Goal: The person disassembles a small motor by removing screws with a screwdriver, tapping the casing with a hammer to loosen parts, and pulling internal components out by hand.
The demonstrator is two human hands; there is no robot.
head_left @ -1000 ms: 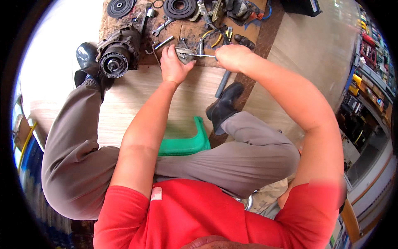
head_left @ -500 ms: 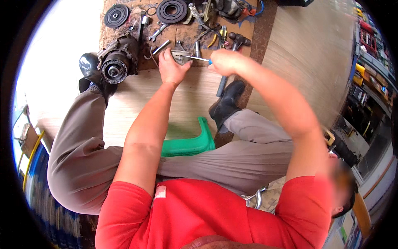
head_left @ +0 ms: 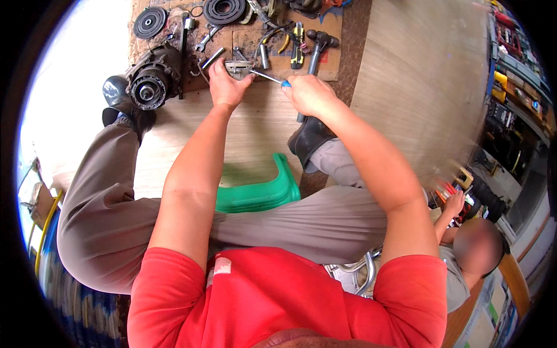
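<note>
Both hands closed: left hand (head_left: 225, 87) on a small metal part (head_left: 239, 68), right hand (head_left: 310, 94) seemingly gripping a screwdriver (head_left: 270, 78).

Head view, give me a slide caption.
Left hand steadies a metal part while right hand works a screwdriver into it.

Tool-strewn cardboard sheet (head_left: 331, 66) on floor (head_left: 406, 69)

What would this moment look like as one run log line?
left hand: steadying small metal part | right hand: gripping blue-handled screwdriver, tip at part | compressor body: left on cardboard mat
</note>
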